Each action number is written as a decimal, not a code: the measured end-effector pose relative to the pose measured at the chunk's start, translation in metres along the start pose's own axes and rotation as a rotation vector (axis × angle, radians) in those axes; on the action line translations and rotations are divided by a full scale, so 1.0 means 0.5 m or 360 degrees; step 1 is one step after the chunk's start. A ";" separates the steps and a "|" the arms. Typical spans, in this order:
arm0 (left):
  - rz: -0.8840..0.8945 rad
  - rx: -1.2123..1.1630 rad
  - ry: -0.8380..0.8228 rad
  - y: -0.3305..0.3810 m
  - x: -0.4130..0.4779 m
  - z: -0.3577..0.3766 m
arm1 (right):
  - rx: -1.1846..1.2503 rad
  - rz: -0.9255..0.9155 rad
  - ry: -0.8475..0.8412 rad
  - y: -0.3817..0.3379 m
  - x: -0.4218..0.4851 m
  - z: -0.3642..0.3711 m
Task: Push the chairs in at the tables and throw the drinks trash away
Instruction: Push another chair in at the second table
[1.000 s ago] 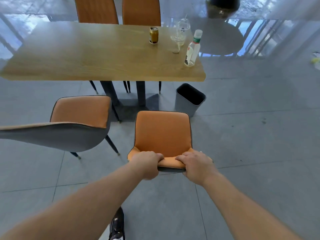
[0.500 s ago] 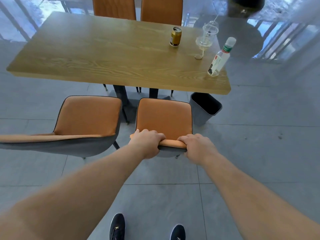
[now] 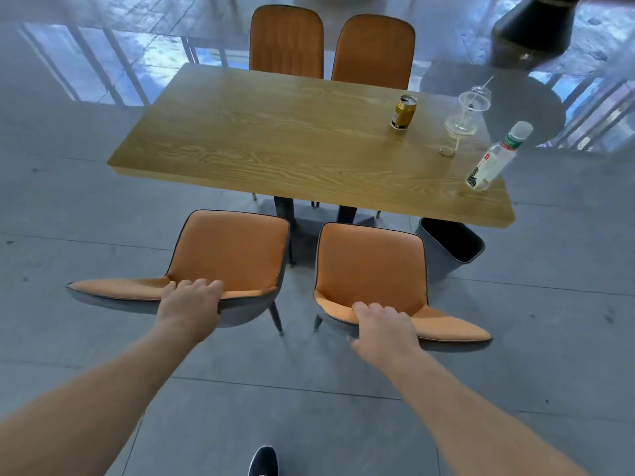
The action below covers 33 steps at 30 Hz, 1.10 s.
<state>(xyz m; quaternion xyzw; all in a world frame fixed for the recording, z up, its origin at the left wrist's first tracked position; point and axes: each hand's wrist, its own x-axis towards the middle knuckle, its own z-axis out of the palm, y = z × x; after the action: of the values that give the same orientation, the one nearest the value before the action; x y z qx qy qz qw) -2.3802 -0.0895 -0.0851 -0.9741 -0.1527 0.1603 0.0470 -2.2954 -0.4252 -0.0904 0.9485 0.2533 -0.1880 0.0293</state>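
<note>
Two orange chairs stand side by side at the near edge of a wooden table [image 3: 275, 146]. My left hand [image 3: 192, 304] grips the top of the left chair's [image 3: 230, 249] backrest. My right hand [image 3: 381, 328] grips the top of the right chair's [image 3: 371, 266] backrest. Both seats sit just short of the table edge. On the table's right end stand a gold can [image 3: 403, 112], a clear plastic cup with a straw [image 3: 469, 111] and a plastic bottle with a white cap [image 3: 494, 158].
A dark bin [image 3: 460, 255] stands on the floor under the table's right corner, beside the right chair. Two more orange chairs [image 3: 330, 46] are tucked in on the far side. Glossy grey tile lies all around. My shoe [image 3: 263, 460] shows at the bottom.
My left hand left the right chair's backrest and took hold of the left chair's. The right chair has moved closer to the table, level with the left one.
</note>
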 end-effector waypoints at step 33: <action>0.0532 -0.0780 0.0251 0.441 0.130 -0.520 | 0.0402 0.0381 0.0947 0.332 -0.085 -0.442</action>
<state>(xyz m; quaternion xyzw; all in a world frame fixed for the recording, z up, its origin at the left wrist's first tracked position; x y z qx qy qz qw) -2.1744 -0.2894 0.1103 -0.9774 -0.0203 0.0481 -0.2047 -2.1724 -0.5560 0.1238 0.9809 0.1123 0.0719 -0.1415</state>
